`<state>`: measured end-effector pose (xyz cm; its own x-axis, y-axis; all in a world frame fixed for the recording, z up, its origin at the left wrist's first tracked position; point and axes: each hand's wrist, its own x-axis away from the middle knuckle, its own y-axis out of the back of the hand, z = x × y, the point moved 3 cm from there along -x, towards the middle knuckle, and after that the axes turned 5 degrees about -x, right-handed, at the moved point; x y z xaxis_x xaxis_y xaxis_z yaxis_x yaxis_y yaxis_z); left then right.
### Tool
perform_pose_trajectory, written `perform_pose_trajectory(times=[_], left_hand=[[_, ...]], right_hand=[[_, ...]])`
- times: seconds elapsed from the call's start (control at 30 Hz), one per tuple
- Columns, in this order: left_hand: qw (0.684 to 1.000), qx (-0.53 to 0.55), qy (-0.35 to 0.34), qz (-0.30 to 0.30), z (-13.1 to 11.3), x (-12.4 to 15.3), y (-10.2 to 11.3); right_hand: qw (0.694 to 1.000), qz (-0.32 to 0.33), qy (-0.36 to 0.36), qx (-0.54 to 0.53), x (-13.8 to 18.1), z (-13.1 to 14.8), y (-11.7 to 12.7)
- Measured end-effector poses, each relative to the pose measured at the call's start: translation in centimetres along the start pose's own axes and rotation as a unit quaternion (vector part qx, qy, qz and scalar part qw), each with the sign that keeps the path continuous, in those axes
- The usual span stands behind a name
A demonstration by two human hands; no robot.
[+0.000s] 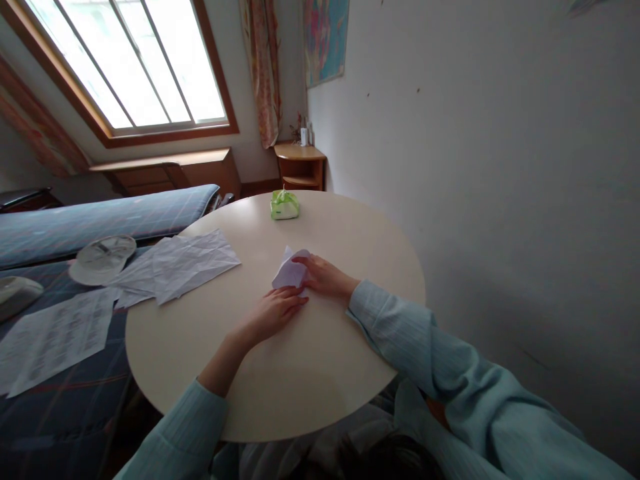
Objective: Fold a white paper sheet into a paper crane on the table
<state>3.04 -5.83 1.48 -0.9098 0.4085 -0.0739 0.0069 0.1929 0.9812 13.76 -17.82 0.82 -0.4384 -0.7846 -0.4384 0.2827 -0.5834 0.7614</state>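
Note:
A small folded sheet of white paper [287,272] lies near the middle of the round table, one pointed corner raised at its far side. My right hand [325,275] grips the paper's right side, its fingers bent over the edge and the thumb below. Flat on the near edge of the paper rests my left hand [275,310], palm down with the fingers stretched to the right. The two hands almost meet at the fingertips. Part of the paper is hidden beneath them.
The cream round table [320,373] carries a green tissue pack [285,205] at its far side and creased white sheets [193,263] at its left. Beyond the left edge, a blue plaid sofa [60,373] holds a white cap [103,260] and a printed sheet [60,340]. A wall borders the right.

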Motion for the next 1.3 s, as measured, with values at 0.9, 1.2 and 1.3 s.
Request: perform_pose_trajectory(times=[0.9,1.2,1.3], left_hand=[[0.999,0.018,-0.004,-0.047,0.6,-0.9,-0.9],[0.999,0.017,-0.009,-0.031,0.8,-0.7,-1.0],[0.999,0.02,0.002,-0.037,0.8,-0.7,-0.8]], right_hand=[[0.977,-0.044,0.059,0.2,-0.7,0.7,1.4],[0.981,-0.042,0.025,0.188,-0.6,0.4,1.3],[0.989,-0.059,0.031,0.132,-0.5,0.7,1.8]])
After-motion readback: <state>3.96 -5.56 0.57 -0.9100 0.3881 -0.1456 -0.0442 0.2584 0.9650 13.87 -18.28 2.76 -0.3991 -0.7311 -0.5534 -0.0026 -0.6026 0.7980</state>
